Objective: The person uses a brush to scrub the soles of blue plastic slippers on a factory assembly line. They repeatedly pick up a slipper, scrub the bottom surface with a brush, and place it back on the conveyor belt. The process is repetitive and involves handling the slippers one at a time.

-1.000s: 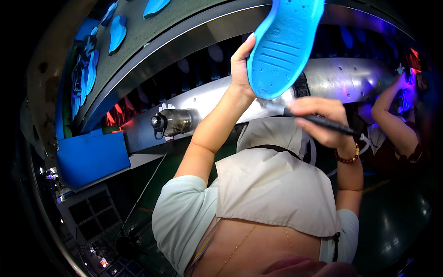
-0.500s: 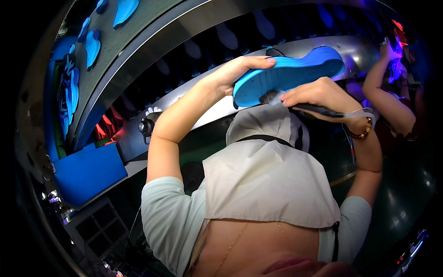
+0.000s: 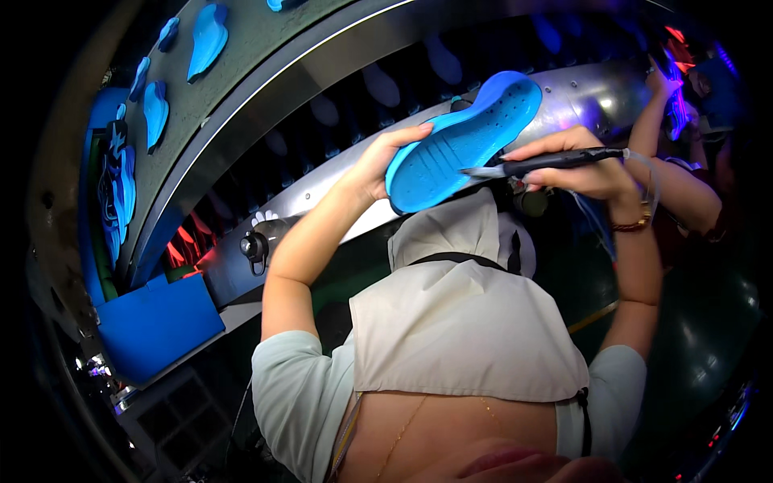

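Note:
My left hand (image 3: 385, 157) grips a blue shoe sole (image 3: 459, 149) at its near left end, thumb over the rim. The sole's hollow inner face, with small holes and grooves, is turned toward me, and it slants up to the right. Between the fingers of my right hand (image 3: 576, 165) is a black-handled brush (image 3: 555, 161) with a thin tube at its back end. Its pale bristle tip meets, or nearly meets, the sole's inner face near the lower right rim.
Beyond my hands curves a metal-edged conveyor (image 3: 241, 88) carrying several blue soles (image 3: 208, 40). Dark slots with sole shapes run along its side. A blue panel (image 3: 161, 326) and a black round-topped container (image 3: 255, 244) stand at left. Another person's arm (image 3: 676, 181) works at right.
The sole has turned more steeply, exposing its inner face, and come slightly left. My right hand has shifted a little right, with the brush tip now lighter and pointed left.

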Demonstrator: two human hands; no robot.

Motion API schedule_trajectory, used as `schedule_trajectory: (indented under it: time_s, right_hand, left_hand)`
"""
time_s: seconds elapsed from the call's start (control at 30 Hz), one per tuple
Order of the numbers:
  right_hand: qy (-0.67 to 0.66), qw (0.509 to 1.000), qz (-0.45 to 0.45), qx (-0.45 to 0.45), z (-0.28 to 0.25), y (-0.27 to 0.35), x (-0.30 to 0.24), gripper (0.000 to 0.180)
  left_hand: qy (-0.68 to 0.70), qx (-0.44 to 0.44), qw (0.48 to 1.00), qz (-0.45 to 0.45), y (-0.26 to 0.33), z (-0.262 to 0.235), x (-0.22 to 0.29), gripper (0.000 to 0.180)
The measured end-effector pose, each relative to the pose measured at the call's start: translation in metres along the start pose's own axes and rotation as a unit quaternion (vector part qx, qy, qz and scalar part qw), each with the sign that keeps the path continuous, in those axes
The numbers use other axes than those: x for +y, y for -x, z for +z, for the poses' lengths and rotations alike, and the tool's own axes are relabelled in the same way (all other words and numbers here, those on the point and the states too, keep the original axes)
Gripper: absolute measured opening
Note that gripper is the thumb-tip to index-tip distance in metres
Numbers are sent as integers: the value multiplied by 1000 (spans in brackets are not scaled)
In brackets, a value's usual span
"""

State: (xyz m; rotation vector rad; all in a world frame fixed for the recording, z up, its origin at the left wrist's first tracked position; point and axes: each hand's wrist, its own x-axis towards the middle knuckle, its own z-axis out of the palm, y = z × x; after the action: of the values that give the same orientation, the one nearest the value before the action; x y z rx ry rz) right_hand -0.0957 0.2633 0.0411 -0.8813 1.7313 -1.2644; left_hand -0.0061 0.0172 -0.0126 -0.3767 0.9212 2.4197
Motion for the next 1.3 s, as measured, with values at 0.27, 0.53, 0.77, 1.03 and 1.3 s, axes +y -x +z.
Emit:
schedule_trajectory:
  time_s: [0.27,0.53,0.77,1.03,1.3]
  right_hand:
    - [-15,922,-101,375,-17,-31,82,14]
    - [-142,973,5,183,65,-5,74,14]
    - [-537,730,-271,324,20,57,118,24]
    - [-572,716,-128,380,31,65,140,23]
    - [-570,699,-42,431,11,73,153,18]
  left_hand:
    - [94,-8,995,-23,-24,-12,-21,55]
    - [110,4,992,-59,-51,-40,-25,55]
    - [-40,-39,984,169,-62,48,43,52]
    - [284,-145,880,352,-220,116,191,73]
    - [-34,43,910,411,-286,165,165,73]
